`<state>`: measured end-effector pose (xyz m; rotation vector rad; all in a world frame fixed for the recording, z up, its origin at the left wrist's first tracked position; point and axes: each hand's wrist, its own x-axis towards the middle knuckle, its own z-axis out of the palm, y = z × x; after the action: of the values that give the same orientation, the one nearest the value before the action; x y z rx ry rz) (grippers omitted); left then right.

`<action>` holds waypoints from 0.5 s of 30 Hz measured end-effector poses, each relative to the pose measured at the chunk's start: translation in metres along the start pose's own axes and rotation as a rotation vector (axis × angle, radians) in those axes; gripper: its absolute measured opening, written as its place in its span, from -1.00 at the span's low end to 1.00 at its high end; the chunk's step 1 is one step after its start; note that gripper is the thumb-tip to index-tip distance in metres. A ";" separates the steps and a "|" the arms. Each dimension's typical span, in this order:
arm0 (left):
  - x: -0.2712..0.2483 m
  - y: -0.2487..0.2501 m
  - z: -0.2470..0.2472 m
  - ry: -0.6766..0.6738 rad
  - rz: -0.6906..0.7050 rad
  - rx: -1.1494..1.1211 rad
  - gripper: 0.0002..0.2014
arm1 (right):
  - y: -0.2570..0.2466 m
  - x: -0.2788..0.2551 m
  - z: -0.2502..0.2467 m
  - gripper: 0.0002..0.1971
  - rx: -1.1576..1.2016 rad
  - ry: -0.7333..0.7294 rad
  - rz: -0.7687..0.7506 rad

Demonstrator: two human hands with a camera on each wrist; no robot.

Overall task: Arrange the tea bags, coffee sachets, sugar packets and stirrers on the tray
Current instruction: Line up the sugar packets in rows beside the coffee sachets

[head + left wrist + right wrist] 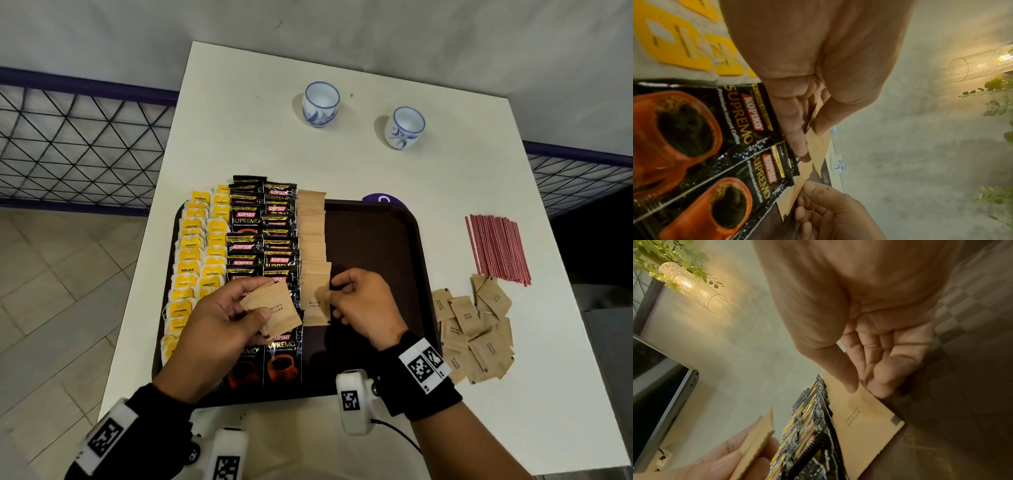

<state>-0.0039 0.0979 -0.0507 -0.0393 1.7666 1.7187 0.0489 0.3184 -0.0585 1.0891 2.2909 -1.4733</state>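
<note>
Our left hand (219, 318) curls around a small stack (274, 310) of brown paper sugar packets, thumb on top, held above the coffee sachets (263, 240); the top one reads BROWN SUGAR. Our right hand (363, 305) is half closed, thumb and forefinger pinching the right edge of the nearest packet (314, 305) in the sugar row (311, 226), which lies flat on the dark brown tray (376, 246). That row runs along the tray in overlapping flat squares with crimped edges. Left of it sit two rows of glossy black sachets printed KOPIKO SUPREMO, with an orange cup pictured, and further left two rows of tea bags (198, 253) with yellow tags; one reads RELAX. On the white table (411, 171), right of the tray, lie a loose heap of sugar packets (476, 335) and a bundle of thin red stirrers (496, 246). Two blue-patterned white cups (321, 103) stand at the far side.
</note>
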 end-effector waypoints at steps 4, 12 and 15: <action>0.000 0.000 0.000 -0.004 0.003 0.003 -0.57 | 0.001 0.002 0.002 -0.82 -0.020 0.007 -0.039; -0.001 0.001 0.001 -0.008 0.006 -0.003 -0.57 | 0.000 -0.002 0.000 -0.83 0.015 0.027 -0.056; -0.001 0.004 0.003 -0.017 0.005 -0.003 -0.59 | -0.008 -0.010 -0.005 -0.87 0.044 0.020 -0.111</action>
<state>-0.0036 0.1007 -0.0464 -0.0220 1.7535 1.7202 0.0514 0.3159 -0.0457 1.0063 2.3788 -1.5669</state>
